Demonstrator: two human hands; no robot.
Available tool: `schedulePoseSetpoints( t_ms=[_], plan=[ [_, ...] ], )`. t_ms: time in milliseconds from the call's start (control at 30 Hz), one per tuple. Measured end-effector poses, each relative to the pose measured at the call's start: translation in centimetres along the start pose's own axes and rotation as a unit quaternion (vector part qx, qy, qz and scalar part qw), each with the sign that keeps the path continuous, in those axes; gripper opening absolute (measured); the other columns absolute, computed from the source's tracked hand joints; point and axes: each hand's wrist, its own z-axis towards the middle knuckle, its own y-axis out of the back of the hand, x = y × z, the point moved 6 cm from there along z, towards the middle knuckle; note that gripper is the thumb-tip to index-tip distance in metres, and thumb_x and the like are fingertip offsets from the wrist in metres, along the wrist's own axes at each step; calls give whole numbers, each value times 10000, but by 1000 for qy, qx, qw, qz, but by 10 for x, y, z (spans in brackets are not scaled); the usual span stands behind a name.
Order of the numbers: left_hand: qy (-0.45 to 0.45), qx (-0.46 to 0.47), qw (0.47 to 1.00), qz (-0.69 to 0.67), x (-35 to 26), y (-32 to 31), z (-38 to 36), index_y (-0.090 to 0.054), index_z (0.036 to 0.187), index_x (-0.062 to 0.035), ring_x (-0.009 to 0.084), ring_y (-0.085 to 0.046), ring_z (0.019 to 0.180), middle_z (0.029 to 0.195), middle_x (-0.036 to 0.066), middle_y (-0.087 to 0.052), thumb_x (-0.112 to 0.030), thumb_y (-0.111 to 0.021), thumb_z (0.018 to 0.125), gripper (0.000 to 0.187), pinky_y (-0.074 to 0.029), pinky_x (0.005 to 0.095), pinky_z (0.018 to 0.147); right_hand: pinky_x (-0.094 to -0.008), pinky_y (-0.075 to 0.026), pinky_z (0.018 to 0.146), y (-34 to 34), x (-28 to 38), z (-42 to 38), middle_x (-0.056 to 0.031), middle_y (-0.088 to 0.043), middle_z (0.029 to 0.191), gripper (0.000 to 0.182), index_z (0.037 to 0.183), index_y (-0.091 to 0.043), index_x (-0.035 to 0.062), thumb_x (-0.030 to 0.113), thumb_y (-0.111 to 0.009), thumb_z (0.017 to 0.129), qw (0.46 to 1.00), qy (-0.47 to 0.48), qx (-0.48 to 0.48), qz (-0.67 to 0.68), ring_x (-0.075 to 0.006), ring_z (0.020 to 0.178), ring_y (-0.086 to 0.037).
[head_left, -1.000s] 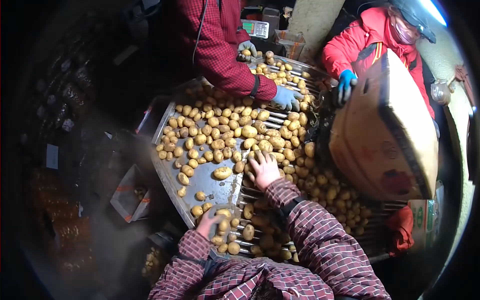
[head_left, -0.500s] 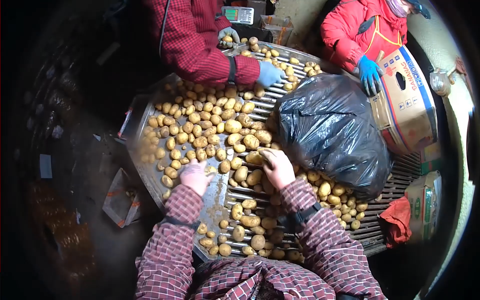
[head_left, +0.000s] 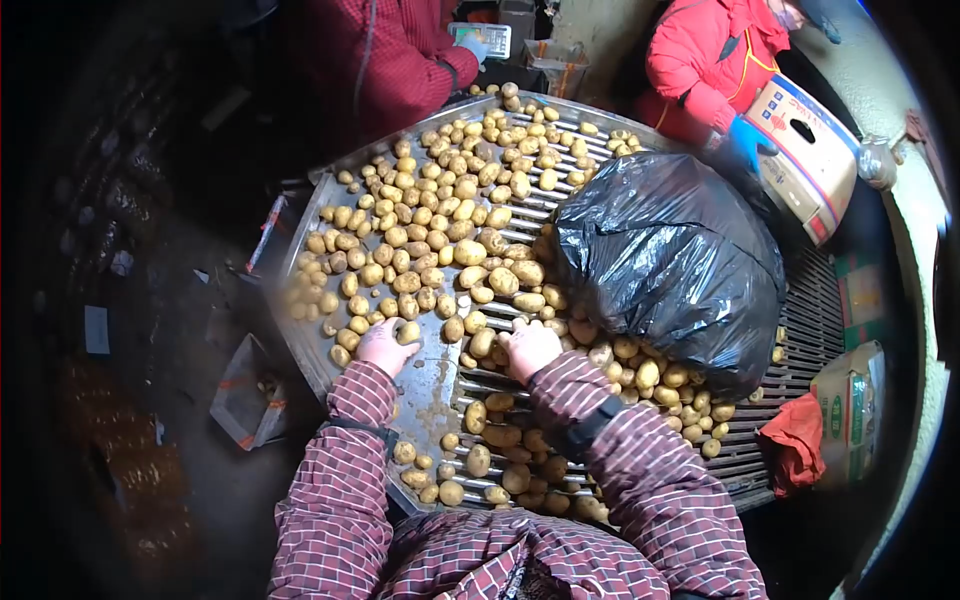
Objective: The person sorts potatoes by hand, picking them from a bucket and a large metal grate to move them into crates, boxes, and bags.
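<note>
My left hand (head_left: 386,348) is over the bare strip of the metal sorting table (head_left: 430,385), its fingers closed round a small yellow potato (head_left: 408,333). To the right, my right hand (head_left: 532,350) is low over the slatted part, fingers curled down among the potatoes. A potato (head_left: 483,342) lies just left of its fingertips; whatever is inside that hand is hidden. Many loose potatoes (head_left: 440,210) cover the sheet-metal side beyond my hands, and several lie on the slats near my body.
A full black plastic bag (head_left: 670,270) rests on the slats at right, potatoes around its base. A co-worker in red holds a cardboard banana box (head_left: 805,150). Another co-worker's gloved hand is at a digital scale (head_left: 485,40). A red cloth (head_left: 795,445) and a sack (head_left: 850,410) are at right.
My left hand has closed on a potato. My right hand has moved slightly left and down. The co-worker at the top has drawn back to the scale; the banana box has tilted and risen.
</note>
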Motion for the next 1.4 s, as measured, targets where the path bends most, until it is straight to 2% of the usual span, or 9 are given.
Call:
schedulePoseSetpoints(
  t_ms=[167,333,433,800,1067,1100,1200,1333,1400],
  plan=[
    [99,96,813,-565,-4,-46,-18,-547,1240,-1,200,-617,964,1067,103,-654,-179,-796,738,588,-492,329,882,-387,-546,793,-23,9,24,-120,-693,937,257,994,-716,100,232,-611,801,989,9,138,-59,-273,949,-661],
    [-107,116,951,-265,-71,-74,-24,-556,1239,-38,191,-507,1163,1276,106,-535,-202,-791,746,570,-383,321,1026,-396,-502,882,-11,-28,11,-151,-668,1009,588,1177,-627,139,269,-756,617,975,17,104,194,-323,982,-634],
    [33,203,791,-576,-68,-90,-15,-547,1255,-52,142,-532,1090,1208,42,-580,-273,-762,798,551,-428,302,958,-321,-477,898,-32,-29,7,-93,-662,1086,645,1236,-569,29,188,-773,645,871,-6,135,472,-195,993,-601],
    [83,197,701,-680,-17,-47,-105,-549,1182,-84,171,-623,852,1054,73,-626,-578,-553,856,591,-536,312,681,-305,-510,775,-24,46,-52,-81,-627,1076,495,1287,-498,20,192,-624,840,568,-57,242,785,-177,936,-599],
    [25,72,606,-792,39,-6,-249,-552,1139,-81,183,-622,831,1056,115,-628,-650,-461,862,639,-535,290,669,-328,-545,695,-25,141,-120,-135,-611,1094,603,1300,-456,18,284,-677,805,611,128,330,708,-245,907,-638],
    [17,43,600,-799,53,0,-272,-553,1133,-81,184,-622,828,1057,121,-628,-659,-450,863,647,-535,287,667,-330,-550,663,-24,156,-134,-143,-615,1074,645,1309,-445,25,325,-695,796,499,92,364,781,-254,890,-642],
    [57,-105,550,-827,91,23,-339,-551,1034,-102,178,-602,768,961,116,-625,-595,-541,844,528,-522,276,637,-342,-540,658,-76,165,-146,-176,-575,1168,627,1316,-449,69,528,-508,892,469,7,439,767,-276,900,-633],
    [-36,-292,723,-625,170,34,-424,-569,931,-102,185,-597,693,884,106,-623,-477,-571,836,387,-513,282,581,-396,-529,740,-79,227,-167,-161,-567,1198,637,1351,-423,104,575,-435,921,351,-43,502,789,-301,1000,-606],
    [186,-348,580,-712,205,6,-471,-553,1079,-104,212,-594,713,947,91,-616,-675,-544,799,636,-483,257,545,-445,-533,743,-79,253,-175,-161,-559,1221,681,1358,-418,125,630,-419,902,312,19,529,789,-325,1041,-591]
  ],
)
